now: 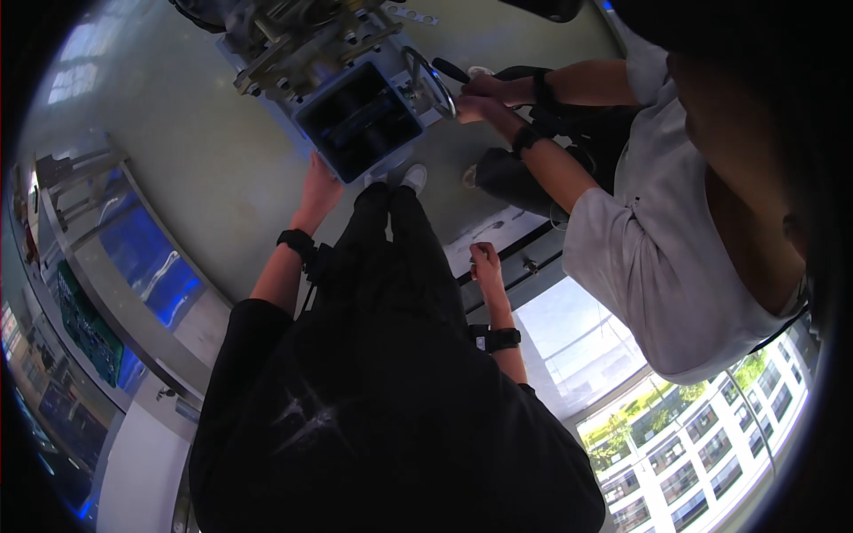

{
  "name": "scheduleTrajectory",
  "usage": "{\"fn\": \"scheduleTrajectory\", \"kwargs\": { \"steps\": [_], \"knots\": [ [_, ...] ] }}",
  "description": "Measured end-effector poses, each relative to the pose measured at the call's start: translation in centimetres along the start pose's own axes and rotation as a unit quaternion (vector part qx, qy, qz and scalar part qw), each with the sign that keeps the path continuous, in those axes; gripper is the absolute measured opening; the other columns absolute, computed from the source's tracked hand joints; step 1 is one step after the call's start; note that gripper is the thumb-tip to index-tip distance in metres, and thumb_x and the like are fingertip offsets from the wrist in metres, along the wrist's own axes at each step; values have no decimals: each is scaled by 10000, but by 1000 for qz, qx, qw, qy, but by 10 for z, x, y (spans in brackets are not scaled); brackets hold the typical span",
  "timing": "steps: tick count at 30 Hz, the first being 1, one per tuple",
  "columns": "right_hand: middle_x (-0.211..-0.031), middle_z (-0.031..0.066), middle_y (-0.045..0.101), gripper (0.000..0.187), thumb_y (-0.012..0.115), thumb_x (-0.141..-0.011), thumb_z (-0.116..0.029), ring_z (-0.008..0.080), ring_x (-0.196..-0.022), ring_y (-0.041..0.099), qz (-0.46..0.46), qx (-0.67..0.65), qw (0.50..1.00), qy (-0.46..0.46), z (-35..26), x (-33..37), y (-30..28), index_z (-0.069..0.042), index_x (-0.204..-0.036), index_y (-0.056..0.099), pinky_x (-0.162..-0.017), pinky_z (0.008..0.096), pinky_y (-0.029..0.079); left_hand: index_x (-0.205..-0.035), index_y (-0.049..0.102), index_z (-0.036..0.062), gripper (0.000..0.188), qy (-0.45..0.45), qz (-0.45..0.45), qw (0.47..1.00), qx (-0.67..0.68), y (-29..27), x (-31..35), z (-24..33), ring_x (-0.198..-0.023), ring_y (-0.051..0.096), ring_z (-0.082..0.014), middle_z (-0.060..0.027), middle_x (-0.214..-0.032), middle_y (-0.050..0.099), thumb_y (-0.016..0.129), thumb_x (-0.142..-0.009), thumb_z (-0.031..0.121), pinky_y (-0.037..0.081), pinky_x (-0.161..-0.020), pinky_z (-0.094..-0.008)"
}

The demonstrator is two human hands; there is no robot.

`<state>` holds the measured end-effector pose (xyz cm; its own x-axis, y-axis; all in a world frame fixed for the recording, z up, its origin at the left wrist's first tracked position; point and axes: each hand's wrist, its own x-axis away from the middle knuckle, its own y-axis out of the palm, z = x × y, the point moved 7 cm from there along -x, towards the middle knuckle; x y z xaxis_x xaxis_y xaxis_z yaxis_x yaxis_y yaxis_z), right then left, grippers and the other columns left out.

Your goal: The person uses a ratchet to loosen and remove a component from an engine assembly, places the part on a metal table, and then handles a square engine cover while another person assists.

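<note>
A flat screen (pixel 360 120) with a dark display and a pale frame sits on a metal machine (pixel 311 44) at the top. My left hand (pixel 321 188) is at the screen's lower left edge, fingers curled; what they hold, if anything, is hidden. Lower right of the screen, my right hand (pixel 485 261) hangs beside my leg with its fingers bent inward. I cannot make out whether something small is inside them. Each of my wrists wears a black band. Another person's hands (pixel 474 99) are close to a shiny handwheel (pixel 429 84) right of the screen.
A person in a light shirt (pixel 657 258) stands close on my right. Along the left runs a metal-framed bench (pixel 147 329) with blue-lit panels and a green circuit board (pixel 89 324). A large window (pixel 693 444) is at the lower right. My shoes (pixel 414 178) are below the screen.
</note>
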<state>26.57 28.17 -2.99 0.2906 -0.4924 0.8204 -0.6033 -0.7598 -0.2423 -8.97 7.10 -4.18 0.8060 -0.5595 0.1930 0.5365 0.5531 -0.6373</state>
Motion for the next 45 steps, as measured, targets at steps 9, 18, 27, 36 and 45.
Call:
{"fn": "scheduleTrajectory", "kwargs": {
  "steps": [9, 18, 27, 36, 45],
  "knots": [
    [-732, 24, 504, 254, 582, -910, -263, 71, -495, 460, -4, 8, 1000, 8, -1, 7, -3, -26, -1001, 584, -434, 228, 366, -1390, 237, 60, 668, -41, -2, 999, -26, -5, 10, 10, -1045, 526, -493, -239, -1314, 421, 570, -810, 69, 482, -821, -514],
    [-784, 33, 521, 285, 583, -914, -283, 75, -525, 481, -13, 23, 999, -35, -13, -7, 6, -43, -1069, 569, -443, 225, 375, -1399, 223, 51, 693, -110, -39, 993, 13, -7, 10, 2, -1080, 522, -478, -235, -1353, 407, 570, -800, 58, 473, -836, -511],
    [-689, 28, 543, 332, 592, -902, -321, 94, -527, 501, 11, 40, 999, -36, -6, -4, 6, -31, -1062, 571, -463, 252, 397, -1398, 223, 39, 687, -50, -9, 999, 6, -10, 2, 12, -1076, 544, -455, -240, -1313, 444, 582, -812, 67, 480, -854, -492],
    [-742, 32, 522, 312, 600, -906, -305, 91, -535, 496, 0, 26, 999, -41, -4, -2, 13, -35, -1058, 567, -442, 240, 386, -1383, 250, 39, 647, -121, -57, 991, 18, -11, 6, 6, -1112, 538, -435, -239, -1331, 432, 587, -834, 97, 483, -865, -479],
    [-880, 65, 524, 217, 559, -911, -229, 185, -640, 565, -89, -229, 967, -73, -31, -44, 67, -67, -1044, 501, -549, 309, 463, -1463, 170, 50, 768, -87, -130, 988, -10, -26, -3, 12, -1059, 572, -410, -257, -1311, 485, 595, -838, 187, 478, -862, -456]
  ]
}}
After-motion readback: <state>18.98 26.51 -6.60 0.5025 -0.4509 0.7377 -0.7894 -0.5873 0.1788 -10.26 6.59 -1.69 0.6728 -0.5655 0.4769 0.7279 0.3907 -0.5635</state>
